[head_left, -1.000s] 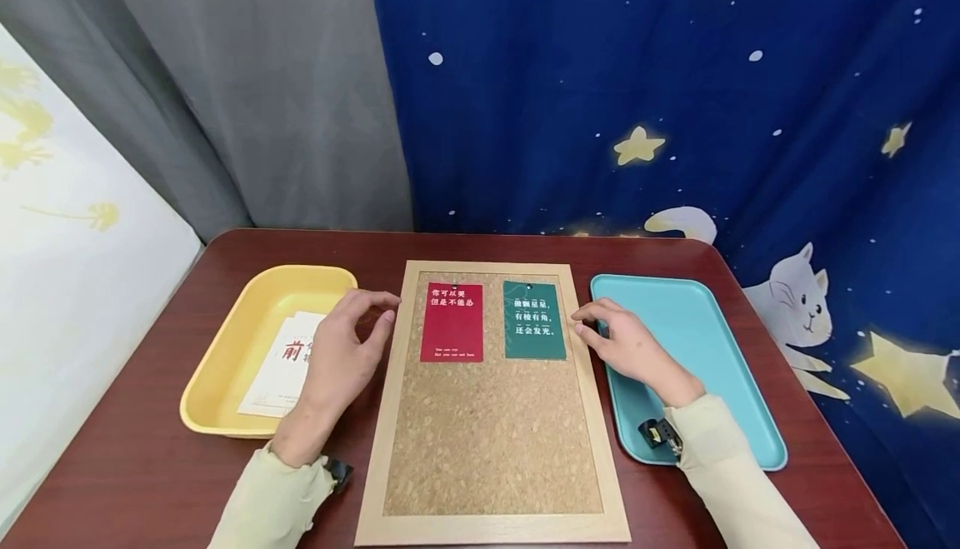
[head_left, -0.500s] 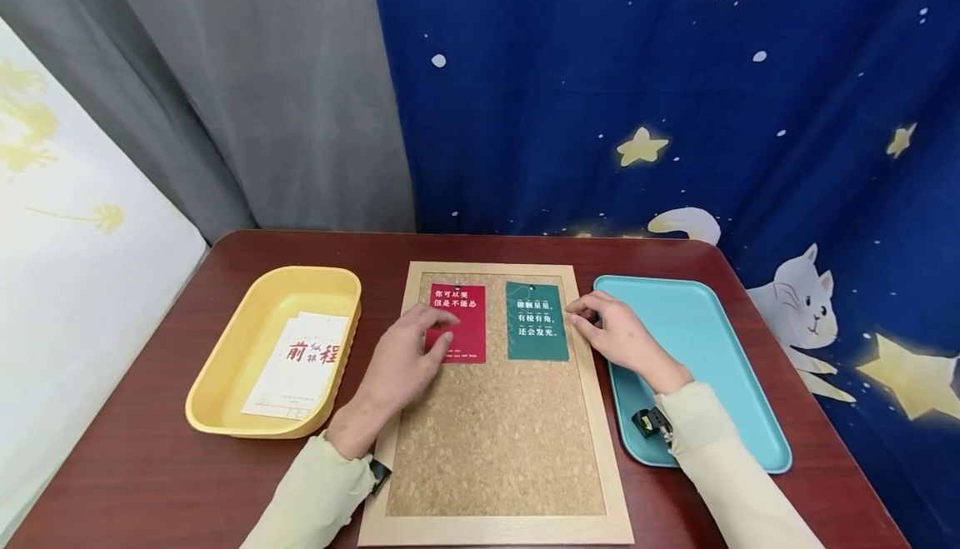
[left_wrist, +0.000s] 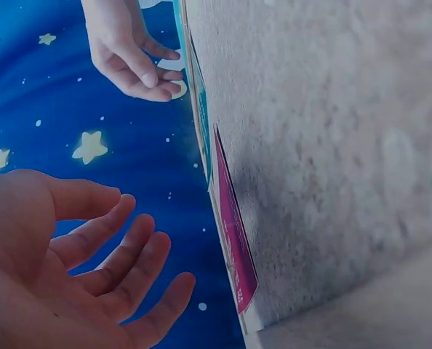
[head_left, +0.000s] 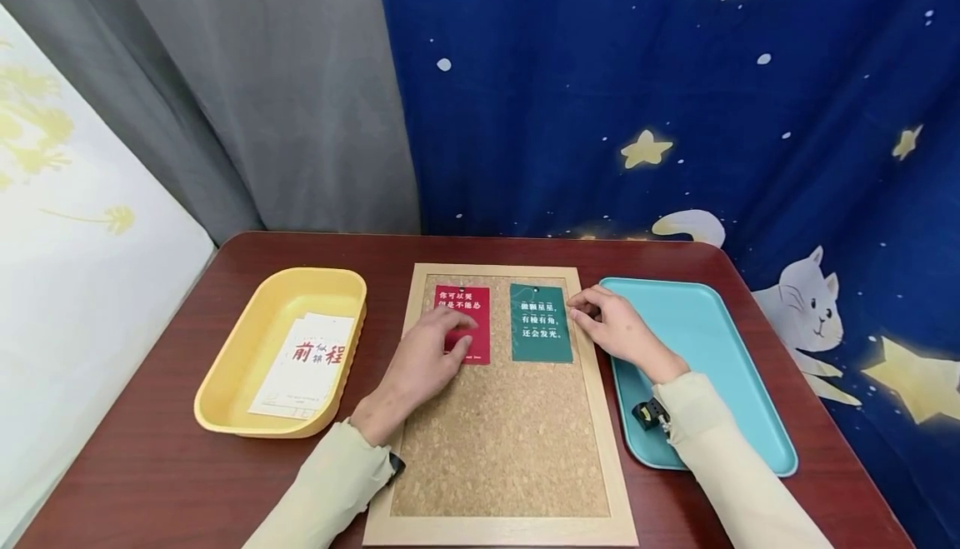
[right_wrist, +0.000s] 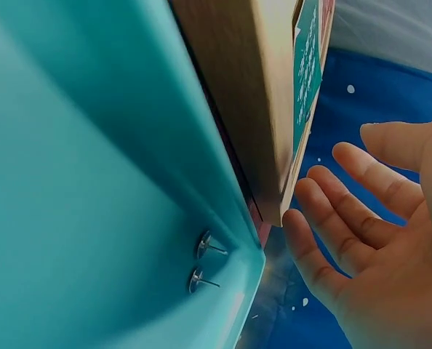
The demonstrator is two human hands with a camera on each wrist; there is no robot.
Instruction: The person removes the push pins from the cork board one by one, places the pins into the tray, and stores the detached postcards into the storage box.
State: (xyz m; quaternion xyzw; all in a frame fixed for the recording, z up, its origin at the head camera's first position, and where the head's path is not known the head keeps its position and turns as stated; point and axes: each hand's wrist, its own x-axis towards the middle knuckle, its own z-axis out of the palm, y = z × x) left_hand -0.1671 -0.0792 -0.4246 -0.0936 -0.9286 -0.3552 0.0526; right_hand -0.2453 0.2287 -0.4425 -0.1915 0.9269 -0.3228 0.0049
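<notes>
My left hand [head_left: 422, 366] hovers over a red card [head_left: 481, 341] on a wood-framed cork board [head_left: 498, 441], covering much of its left side. In the left wrist view its fingers [left_wrist: 140, 240] are loosely bent, with nothing between them. Beside the red card lies a green card [head_left: 542, 349]; both carry white lettering and a small dark spot at the top edge. My right hand [head_left: 621, 331] is at the board's right edge, near the green card, fingers relaxed and holding nothing. Two thumbtacks [right_wrist: 203, 245] lie in the blue tray [right_wrist: 92, 182], points up or sideways.
Left of the board stands a yellow tub [head_left: 225, 395] containing white cards [head_left: 300, 382] with red and dark lettering. The blue tray sits right of the board, under my right forearm. Behind the dark red table [head_left: 150, 457] hang grey and blue star-patterned curtains [head_left: 540, 116].
My left hand has moved right, from beside the board's left edge to over the red card. The right hand stays nearly in place, and the head view has shifted slightly.
</notes>
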